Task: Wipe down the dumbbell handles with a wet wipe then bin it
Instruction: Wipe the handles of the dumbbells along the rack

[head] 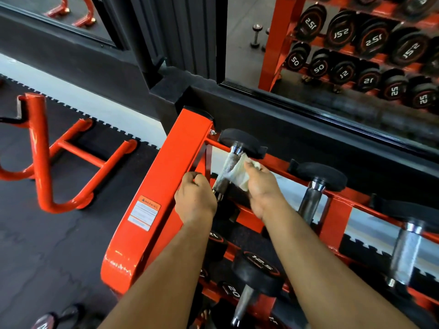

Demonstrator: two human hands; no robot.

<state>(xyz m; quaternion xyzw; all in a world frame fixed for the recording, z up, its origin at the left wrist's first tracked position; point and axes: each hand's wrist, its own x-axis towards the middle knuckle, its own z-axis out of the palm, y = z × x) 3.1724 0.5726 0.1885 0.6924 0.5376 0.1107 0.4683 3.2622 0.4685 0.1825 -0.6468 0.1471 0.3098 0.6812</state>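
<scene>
1. Our left hand (194, 198) curls around the near end of a dumbbell (234, 162) on the top rack (161, 176).
2. Our right hand (262, 186) grips a wipe (238, 175) against its handle (226, 169).
3. A mirror (332, 55) stands beyond.

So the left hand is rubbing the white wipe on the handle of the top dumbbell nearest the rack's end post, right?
Not quite: the head view shows the right hand holding the wipe against that handle. The left hand is beside the rack post.
</scene>
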